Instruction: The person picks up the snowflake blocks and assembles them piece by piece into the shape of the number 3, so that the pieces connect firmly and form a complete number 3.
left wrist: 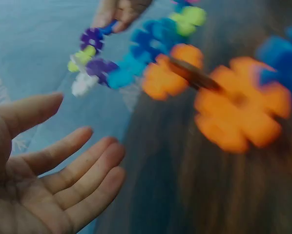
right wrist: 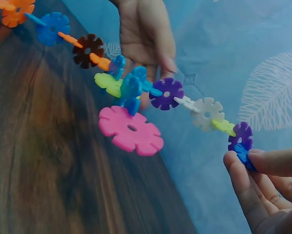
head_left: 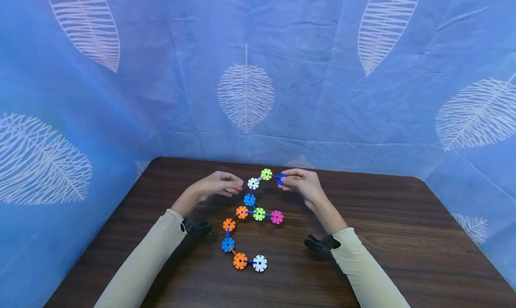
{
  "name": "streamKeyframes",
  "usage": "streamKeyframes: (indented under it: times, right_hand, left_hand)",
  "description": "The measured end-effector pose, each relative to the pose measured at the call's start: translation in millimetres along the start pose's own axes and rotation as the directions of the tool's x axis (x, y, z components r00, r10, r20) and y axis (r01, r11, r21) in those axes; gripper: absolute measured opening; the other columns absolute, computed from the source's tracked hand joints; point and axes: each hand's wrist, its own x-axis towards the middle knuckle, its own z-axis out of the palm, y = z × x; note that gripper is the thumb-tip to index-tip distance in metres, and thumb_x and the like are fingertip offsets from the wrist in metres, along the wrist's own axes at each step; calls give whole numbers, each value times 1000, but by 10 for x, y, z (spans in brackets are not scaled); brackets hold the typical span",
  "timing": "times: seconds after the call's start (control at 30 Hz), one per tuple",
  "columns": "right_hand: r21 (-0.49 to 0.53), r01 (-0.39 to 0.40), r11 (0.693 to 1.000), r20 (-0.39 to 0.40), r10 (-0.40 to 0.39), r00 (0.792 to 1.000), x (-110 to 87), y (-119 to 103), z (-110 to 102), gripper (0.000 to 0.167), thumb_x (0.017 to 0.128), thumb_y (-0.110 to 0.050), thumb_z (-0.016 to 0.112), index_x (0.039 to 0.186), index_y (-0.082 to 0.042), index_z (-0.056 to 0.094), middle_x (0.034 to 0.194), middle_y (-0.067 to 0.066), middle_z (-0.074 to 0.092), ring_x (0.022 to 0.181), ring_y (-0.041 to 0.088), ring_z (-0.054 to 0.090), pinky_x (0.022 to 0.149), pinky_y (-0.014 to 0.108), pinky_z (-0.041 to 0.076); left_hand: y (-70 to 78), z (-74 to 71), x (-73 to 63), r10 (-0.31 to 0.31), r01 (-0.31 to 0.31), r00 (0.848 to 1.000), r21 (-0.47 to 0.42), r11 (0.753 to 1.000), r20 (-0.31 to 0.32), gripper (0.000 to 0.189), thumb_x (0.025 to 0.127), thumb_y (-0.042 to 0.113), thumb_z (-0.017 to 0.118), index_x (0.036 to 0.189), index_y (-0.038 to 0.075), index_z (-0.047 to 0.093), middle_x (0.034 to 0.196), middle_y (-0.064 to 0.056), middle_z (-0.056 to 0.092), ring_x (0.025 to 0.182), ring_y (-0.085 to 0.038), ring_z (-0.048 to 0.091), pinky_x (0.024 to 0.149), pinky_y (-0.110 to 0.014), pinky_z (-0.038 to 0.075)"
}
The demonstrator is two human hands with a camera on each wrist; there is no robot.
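A chain of notched plastic discs, slotted edge to edge, lies along the table in an E-like shape. My right hand (head_left: pixel 302 184) pinches a blue disc (right wrist: pixel 243 155) at the chain's far right end, between thumb and index finger. That disc joins a purple disc (right wrist: pixel 240 135). My left hand (head_left: pixel 219 184) holds nothing; its fingers are spread loosely (left wrist: pixel 53 180), just left of the white disc (head_left: pixel 253 183). A lime disc (head_left: pixel 266 174) sits at the top. The middle branch ends in a pink disc (head_left: pixel 277 217), the bottom in another white disc (head_left: pixel 260 263).
Orange discs (head_left: pixel 240 261) and a blue disc (head_left: pixel 228 245) form the chain's lower left side. The dark wood table (head_left: pixel 387 254) extends to both sides. Behind it hangs a blue cloth (head_left: pixel 306 106) with white leaf prints.
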Motion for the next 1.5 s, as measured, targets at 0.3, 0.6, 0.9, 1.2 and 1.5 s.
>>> streamKeyframes:
  times: [0.3, 0.6, 0.9, 1.2, 1.5]
  right_hand:
    - [24, -19, 1000, -33, 20, 999, -11, 38, -107, 41, 96, -2, 68, 131, 16, 56, 86, -1, 77, 82, 17, 78, 85, 34, 62]
    - [25, -28, 999, -39, 29, 999, -17, 69, -174, 39, 96, -1, 67, 129, 16, 56, 84, -1, 77, 79, 14, 78, 82, 30, 62]
    - [-36, -43, 998, -49, 41, 998, -51, 120, -302, 38, 96, -3, 67, 129, 14, 57, 87, -1, 77, 81, 12, 77, 87, 35, 62]
    - [-125, -53, 991, 17, 56, 998, -177, 223, -487, 40, 96, -4, 68, 130, 15, 58, 92, 5, 79, 82, 13, 77, 84, 37, 63]
    - [-184, -108, 977, 108, 130, 986, -329, 285, -609, 42, 92, 2, 71, 129, 18, 58, 94, 8, 78, 79, 15, 77, 79, 34, 64]
  left_hand:
    - [-122, 18, -213, -91, 68, 977, 121, 990, 193, 38, 98, 18, 67, 128, -5, 65, 122, -14, 71, 106, -23, 71, 99, -44, 57]
    - [-199, 121, -247, -122, 94, 961, 122, 988, 249, 24, 93, 3, 69, 116, -6, 70, 98, -7, 78, 84, -13, 71, 85, -37, 62]
    - [-238, 144, -184, -104, 88, 981, 104, 991, 163, 22, 94, 3, 68, 114, -6, 72, 94, -4, 78, 81, -12, 71, 79, -33, 62]
    - [-288, 33, -52, -104, 103, 994, 12, 995, 41, 31, 95, 7, 67, 123, -6, 68, 103, -5, 76, 89, -13, 70, 84, -32, 61]
    - [-233, 8, 149, -111, 112, 993, 7, 994, -26, 29, 96, 8, 67, 122, -6, 69, 107, -8, 76, 89, -13, 70, 89, -35, 61]
